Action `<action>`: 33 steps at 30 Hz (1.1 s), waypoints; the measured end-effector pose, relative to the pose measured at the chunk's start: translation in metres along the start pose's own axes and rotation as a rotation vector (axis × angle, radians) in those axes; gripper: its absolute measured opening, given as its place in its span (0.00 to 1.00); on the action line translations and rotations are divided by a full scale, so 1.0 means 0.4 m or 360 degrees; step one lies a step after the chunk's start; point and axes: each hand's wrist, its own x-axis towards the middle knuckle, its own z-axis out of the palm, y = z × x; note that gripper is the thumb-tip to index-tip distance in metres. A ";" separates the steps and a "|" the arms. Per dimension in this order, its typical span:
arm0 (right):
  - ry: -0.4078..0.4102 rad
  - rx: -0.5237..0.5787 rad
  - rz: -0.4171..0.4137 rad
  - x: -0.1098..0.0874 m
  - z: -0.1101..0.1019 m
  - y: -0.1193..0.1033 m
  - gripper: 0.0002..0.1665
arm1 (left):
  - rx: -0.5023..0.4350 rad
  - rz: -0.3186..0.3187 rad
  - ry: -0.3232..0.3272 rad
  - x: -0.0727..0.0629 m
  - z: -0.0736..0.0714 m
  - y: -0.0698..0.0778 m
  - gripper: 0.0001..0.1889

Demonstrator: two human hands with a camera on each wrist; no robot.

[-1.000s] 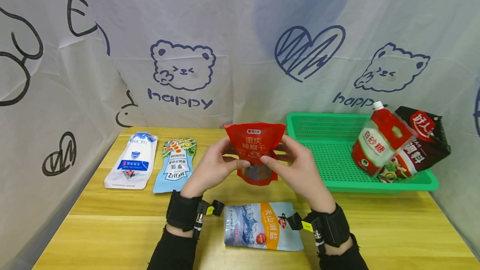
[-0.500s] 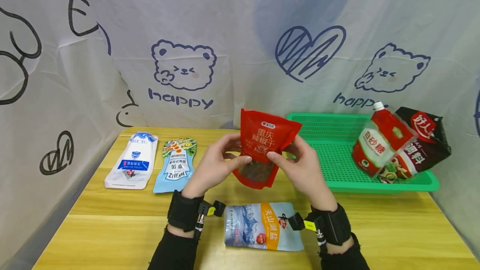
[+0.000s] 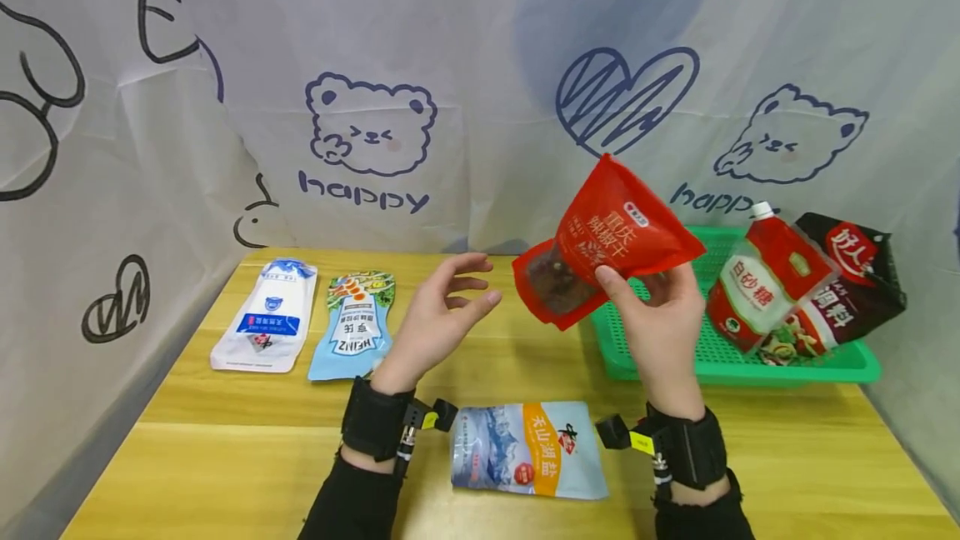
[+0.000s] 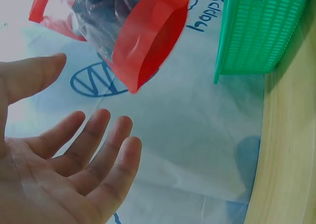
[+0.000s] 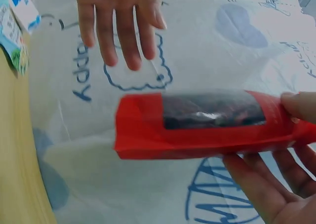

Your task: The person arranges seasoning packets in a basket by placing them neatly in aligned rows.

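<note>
A sugar bag (image 3: pixel 746 294) and a dark bag (image 3: pixel 862 298) are already set in the green basket (image 3: pixel 720 371), a red pouch (image 3: pixel 630 219) is grasped by the right hand (image 3: pixel 663 327) near the basket's left end, the left hand (image 3: pixel 427 319) is released, and three packets (image 3: pixel 528 450) are left outside, leftward.

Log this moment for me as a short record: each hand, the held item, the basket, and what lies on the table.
Right hand: grips the red pouch near its top edge
Left hand: fingers spread, apart from the pouch
Held item: off the table, tilted, dark contents behind a clear window
Green basket: spouted pouch partly in front of dark packet
Wooden table: white packet, Heinz pouch, and blue-and-orange pouch nearest the person
</note>
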 end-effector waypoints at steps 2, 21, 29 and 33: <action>0.0103 0.0045 -0.0035 0.006 -0.011 -0.003 0.34 | 0.0006 0.0011 -0.0002 -0.001 0.012 0.004 0.26; 0.0511 -0.0341 -0.0308 0.053 -0.165 0.047 0.37 | 0.0056 -0.0228 -0.0190 0.020 0.201 0.022 0.27; 0.0558 -0.0658 -0.0161 0.056 -0.229 0.073 0.34 | 0.0064 -0.0390 -0.0173 0.049 0.286 0.013 0.30; 0.0568 -0.0764 -0.0080 0.052 -0.256 0.087 0.32 | 0.0117 -0.0479 -0.0166 0.059 0.316 0.010 0.32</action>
